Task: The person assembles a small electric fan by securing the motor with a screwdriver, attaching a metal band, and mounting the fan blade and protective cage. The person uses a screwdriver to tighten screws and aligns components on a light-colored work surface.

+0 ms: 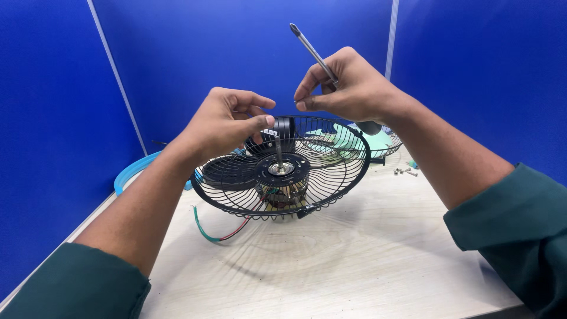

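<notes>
Your right hand [348, 88] hides the handle of one screwdriver [313, 53], grip clamped on it. Just beneath your left hand [227, 124], fingers curled together, empty: one fan guard [331, 177]; second guard [387, 142] half hidden.

Slanted screwdriver [313, 52] (tip up), black fan guard [331, 177]

A pale wooden table [366, 260] stood against blue partition walls [53, 118] joined by white corner strips [116, 77]. A light blue plastic ring [131, 171] lay at its left edge. A second wire guard [387, 145] with a pale green fan blade [378, 140] lay at the back right, a few loose screws [405, 171] just beside it.
</notes>
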